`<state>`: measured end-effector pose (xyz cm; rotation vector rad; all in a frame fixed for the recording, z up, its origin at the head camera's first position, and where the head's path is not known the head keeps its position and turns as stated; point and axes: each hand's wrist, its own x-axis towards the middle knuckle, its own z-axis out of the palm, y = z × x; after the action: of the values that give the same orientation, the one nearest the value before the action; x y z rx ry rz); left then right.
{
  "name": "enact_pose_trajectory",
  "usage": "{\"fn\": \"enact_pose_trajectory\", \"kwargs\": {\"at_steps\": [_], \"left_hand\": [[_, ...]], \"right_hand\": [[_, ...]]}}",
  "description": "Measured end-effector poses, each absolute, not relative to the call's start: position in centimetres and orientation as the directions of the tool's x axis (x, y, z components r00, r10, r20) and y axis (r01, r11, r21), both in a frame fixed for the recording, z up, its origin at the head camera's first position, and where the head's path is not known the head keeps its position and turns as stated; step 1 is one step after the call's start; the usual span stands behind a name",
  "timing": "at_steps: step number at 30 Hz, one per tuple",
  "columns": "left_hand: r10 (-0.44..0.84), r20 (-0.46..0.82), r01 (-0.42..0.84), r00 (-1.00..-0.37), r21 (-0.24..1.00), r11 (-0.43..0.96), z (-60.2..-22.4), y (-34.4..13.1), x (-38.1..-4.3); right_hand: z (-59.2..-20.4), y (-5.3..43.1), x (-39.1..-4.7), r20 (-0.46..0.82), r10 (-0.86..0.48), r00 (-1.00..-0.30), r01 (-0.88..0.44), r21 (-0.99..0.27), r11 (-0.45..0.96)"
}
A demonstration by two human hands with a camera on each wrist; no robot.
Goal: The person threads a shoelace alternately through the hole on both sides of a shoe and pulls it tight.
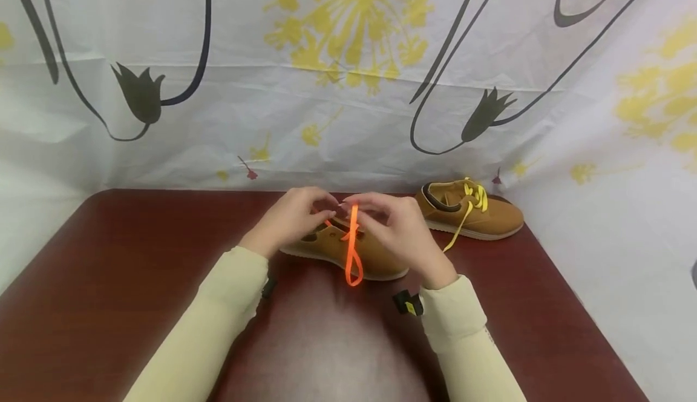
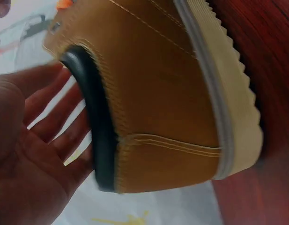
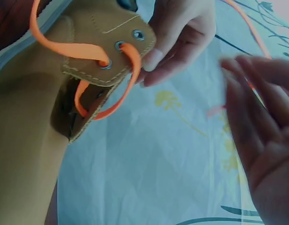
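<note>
A tan shoe [image 1: 327,244] with a dark collar and an orange shoelace [image 1: 354,238] stands on the table, toe toward the right. My left hand [image 1: 294,217] grips the shoe at its opening; in the left wrist view the fingers [image 2: 71,117] pass behind the padded collar [image 2: 100,131]. Seen from the right wrist, that hand's thumb [image 3: 154,57] is right at the edge of the eyelet flap [image 3: 107,28]. My right hand [image 1: 400,226], raised over the toe, pinches the shoelace, and a loop of it hangs down. The lace runs through the lower eyelets [image 3: 105,64].
A second tan shoe [image 1: 498,217] with a yellow lace [image 1: 479,196] stands at the back right of the dark red table [image 1: 136,281]. A white patterned sheet [image 1: 348,129] rises behind the table and along its sides.
</note>
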<state>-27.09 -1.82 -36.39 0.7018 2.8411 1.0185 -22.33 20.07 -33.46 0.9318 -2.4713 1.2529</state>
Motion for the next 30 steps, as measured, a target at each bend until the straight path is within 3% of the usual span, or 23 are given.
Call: {"fn": "enact_pose_trajectory", "kwargs": {"at_steps": [9, 14, 19, 30], "left_hand": [[0.492, 0.083, 0.425, -0.867, 0.639, 0.641, -37.7, -1.8, -27.8], [0.512, 0.075, 0.423, -0.856, 0.67, 0.61, -38.1, -1.9, -28.2], [0.525, 0.077, 0.432, -0.847, 0.676, 0.597, -38.5, -1.7, -28.5], [0.455, 0.187, 0.472, -0.871, 0.578, 0.666, -39.2, -1.4, -27.9]], "right_hand": [[-33.7, 20.0, -23.9, 0.489, -0.272, -0.829, -0.558, -0.695, 0.453], [-34.2, 19.9, -25.0, 0.442, -0.156, -0.883, -0.468, -0.825, 0.315], [-34.7, 19.8, -25.7, 0.335, -0.146, -0.931, -0.357, -0.92, 0.165], [-35.9, 20.2, -26.6, 0.009, -0.11, -0.994, -0.026, -0.987, 0.159]]}}
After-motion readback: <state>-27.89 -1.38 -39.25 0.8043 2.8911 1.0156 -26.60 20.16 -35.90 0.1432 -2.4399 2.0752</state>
